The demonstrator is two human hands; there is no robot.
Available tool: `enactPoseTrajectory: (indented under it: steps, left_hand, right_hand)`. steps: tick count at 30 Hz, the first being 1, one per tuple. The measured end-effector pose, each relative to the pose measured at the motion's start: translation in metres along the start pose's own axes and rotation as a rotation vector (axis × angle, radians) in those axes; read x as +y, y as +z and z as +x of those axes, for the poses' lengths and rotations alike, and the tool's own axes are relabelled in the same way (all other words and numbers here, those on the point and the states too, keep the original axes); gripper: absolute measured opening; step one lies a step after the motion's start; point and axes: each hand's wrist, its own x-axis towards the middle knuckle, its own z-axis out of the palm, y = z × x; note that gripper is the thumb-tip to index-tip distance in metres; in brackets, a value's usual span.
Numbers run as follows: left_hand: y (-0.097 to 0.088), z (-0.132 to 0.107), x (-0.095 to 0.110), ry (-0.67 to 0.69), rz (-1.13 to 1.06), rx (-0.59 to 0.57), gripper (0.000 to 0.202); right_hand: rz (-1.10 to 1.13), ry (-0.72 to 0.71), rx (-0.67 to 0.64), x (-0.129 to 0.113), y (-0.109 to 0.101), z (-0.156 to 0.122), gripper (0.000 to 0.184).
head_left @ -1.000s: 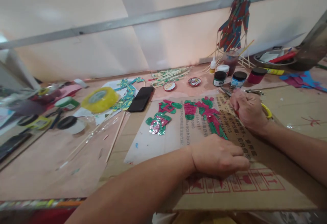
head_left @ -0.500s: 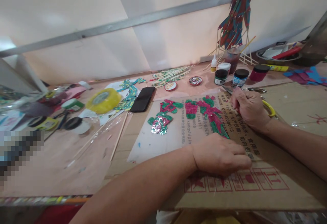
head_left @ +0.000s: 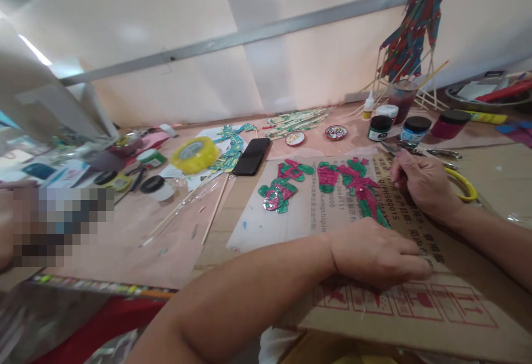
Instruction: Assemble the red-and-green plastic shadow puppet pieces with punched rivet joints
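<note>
My right hand (head_left: 428, 184) is closed with its fingertips pinched together, above the printed cardboard (head_left: 465, 253). A pointed metal tip (head_left: 388, 148) shows beside its fingers and yellow scissor handles (head_left: 467, 186) lie behind it; whatever is between the fingertips is too small to make out. My left hand (head_left: 378, 253) rests low over the cardboard, fingers curled toward the right, their tips hidden. Just beyond it lies a pink and green painted cutout figure (head_left: 366, 189) on a translucent sheet (head_left: 249, 231). Smaller pink and green cutouts (head_left: 278, 195) lie to its left.
Paint jars (head_left: 415, 131), a glue bottle (head_left: 368, 106) and two lids of beads (head_left: 336, 132) stand behind the cardboard. A black phone (head_left: 251, 157), yellow tape roll (head_left: 195, 155) and thin sticks (head_left: 216, 209) lie left. Another person's hand (head_left: 6, 225) is at the far left.
The view has swung left, so everything sits farther right in the picture. Another person's hand has come into view at the left edge. My hands keep nearly the same pose over the cardboard.
</note>
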Motion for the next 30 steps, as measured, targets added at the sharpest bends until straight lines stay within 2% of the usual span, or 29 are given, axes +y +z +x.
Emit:
enactPoseTrajectory:
  steps: [5, 10, 13, 16, 19, 23, 27, 30]
  left_hand:
    - [0.000, 0.003, 0.001, 0.006, -0.002, 0.037, 0.025]
    - [-0.005, 0.003, 0.002, 0.019, -0.007, 0.045, 0.027]
    - [-0.007, 0.004, 0.002, 0.046, -0.055, 0.042, 0.032]
    - [-0.008, 0.006, 0.002, 0.036, -0.065, 0.006, 0.029]
    - [-0.011, 0.006, 0.004, 0.012, -0.051, -0.030, 0.026]
    - [-0.011, 0.006, 0.008, 0.019, -0.025, 0.000, 0.023]
    - [-0.005, 0.007, 0.007, 0.070, 0.005, 0.079, 0.021]
    - [-0.003, 0.008, 0.005, 0.108, 0.013, 0.092, 0.023]
  right_hand:
    - [0.002, 0.076, -0.063, 0.008, -0.005, 0.003, 0.064]
    - [-0.203, -0.131, -0.157, -0.009, -0.005, 0.006, 0.044]
    - [-0.265, -0.199, -0.323, -0.029, 0.004, 0.008, 0.036]
    - [-0.433, -0.344, -0.482, -0.049, 0.025, 0.015, 0.032]
    - [-0.576, -0.521, -0.585, -0.063, 0.061, 0.025, 0.032]
    - [-0.703, -0.754, -0.802, -0.074, 0.112, 0.038, 0.056]
    - [-0.877, -0.838, -1.058, -0.089, 0.147, 0.044, 0.077]
    - [-0.973, -0.830, -1.156, -0.096, 0.162, 0.045, 0.079]
